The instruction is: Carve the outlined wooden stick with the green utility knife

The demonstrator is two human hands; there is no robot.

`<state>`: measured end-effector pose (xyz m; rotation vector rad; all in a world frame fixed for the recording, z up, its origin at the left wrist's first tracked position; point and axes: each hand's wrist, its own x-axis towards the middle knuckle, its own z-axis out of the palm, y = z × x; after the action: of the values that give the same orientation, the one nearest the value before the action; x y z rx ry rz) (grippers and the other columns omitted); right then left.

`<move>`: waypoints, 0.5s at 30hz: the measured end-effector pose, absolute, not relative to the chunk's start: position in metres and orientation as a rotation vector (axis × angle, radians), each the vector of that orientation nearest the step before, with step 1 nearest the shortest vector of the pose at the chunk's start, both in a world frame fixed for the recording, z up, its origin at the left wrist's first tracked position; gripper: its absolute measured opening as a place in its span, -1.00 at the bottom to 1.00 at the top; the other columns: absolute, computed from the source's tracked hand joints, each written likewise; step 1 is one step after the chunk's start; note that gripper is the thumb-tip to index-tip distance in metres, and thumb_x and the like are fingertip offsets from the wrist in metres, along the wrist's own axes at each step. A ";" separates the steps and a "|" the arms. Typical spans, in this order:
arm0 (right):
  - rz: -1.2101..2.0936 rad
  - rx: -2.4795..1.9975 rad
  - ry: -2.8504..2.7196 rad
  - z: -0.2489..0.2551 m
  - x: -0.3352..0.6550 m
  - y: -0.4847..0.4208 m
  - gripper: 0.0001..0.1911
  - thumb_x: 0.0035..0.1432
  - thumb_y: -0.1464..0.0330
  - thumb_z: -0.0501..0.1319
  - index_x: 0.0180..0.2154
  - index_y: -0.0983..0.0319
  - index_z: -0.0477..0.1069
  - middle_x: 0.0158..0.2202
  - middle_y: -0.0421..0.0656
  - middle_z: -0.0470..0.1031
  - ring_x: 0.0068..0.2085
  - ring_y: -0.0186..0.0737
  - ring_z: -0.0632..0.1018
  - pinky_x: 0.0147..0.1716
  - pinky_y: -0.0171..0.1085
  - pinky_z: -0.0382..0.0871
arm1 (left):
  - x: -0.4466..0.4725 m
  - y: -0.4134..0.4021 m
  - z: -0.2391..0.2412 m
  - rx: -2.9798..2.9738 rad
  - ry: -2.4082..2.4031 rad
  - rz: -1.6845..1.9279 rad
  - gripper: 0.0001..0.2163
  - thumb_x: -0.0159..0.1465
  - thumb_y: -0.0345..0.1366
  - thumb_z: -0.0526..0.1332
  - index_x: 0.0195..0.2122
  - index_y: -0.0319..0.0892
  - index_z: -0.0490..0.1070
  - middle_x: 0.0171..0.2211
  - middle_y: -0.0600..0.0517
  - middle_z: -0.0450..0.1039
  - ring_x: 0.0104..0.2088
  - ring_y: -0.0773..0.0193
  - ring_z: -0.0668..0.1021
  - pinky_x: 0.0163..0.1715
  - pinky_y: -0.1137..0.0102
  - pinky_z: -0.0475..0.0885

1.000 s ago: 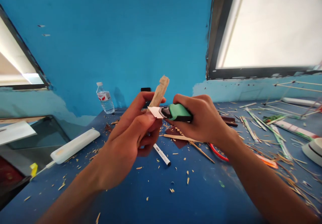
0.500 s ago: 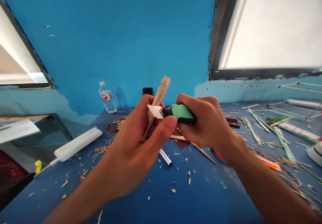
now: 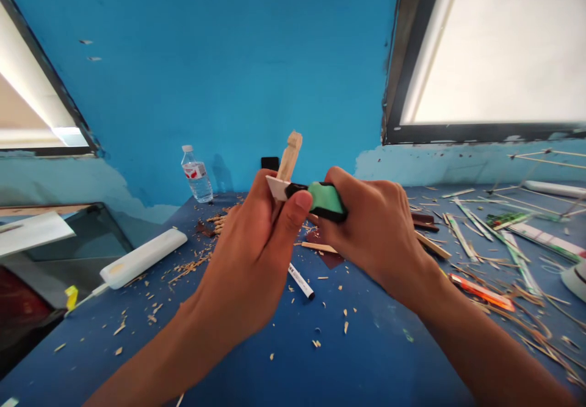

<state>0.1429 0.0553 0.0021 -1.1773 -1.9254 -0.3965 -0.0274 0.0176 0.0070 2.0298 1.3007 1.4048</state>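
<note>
In the head view, my left hand (image 3: 254,245) is closed around a pale piece of carved wood (image 3: 290,158). The wood's notched top sticks up above my fingers; its lower part is hidden in my palm. My right hand (image 3: 370,230) grips the green and black handle of a utility knife (image 3: 326,201). Its broad blade (image 3: 277,188) points left and lies across the wood, just above my left thumb. The thumb presses near the base of the blade.
A blue table (image 3: 366,358) is strewn with wood shavings. On it are a marker (image 3: 301,281), a water bottle (image 3: 196,175), a white bar-shaped thing (image 3: 144,257), an orange cutter (image 3: 481,291) and bamboo strips (image 3: 460,239). A black phone-like object (image 3: 270,163) leans against the wall.
The blade has moved slightly left and up along with my right hand. The wood now stands a little more upright and slightly further left.
</note>
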 end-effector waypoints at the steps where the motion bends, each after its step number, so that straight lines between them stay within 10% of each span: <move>1: -0.449 -1.260 -1.901 0.001 0.141 0.056 -0.82 0.09 0.29 0.25 -0.40 0.13 0.24 -0.65 -0.28 0.33 -0.62 -0.31 0.28 -0.51 -0.24 -0.11 | -0.026 0.020 0.006 2.008 1.326 1.421 -0.63 0.47 0.14 0.06 -0.30 -0.03 0.25 -0.53 0.20 0.25 -0.57 0.43 0.30 -0.62 0.45 0.16; 15: -0.431 -1.390 -1.892 -0.032 0.124 0.094 -0.89 0.25 0.36 0.24 -0.18 0.25 0.40 -0.39 -0.03 0.58 -0.49 -0.22 0.44 -0.44 -0.17 -0.17 | -0.017 0.071 -0.024 1.642 1.176 1.415 -0.61 0.46 0.09 0.07 -0.38 -0.06 0.19 -0.53 0.17 0.14 -0.59 0.37 0.22 -0.67 0.45 0.08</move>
<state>0.1239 0.0941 -0.0325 -1.3899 -1.8921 -0.4311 -0.0174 0.0707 -0.0245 1.6421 1.1762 1.4153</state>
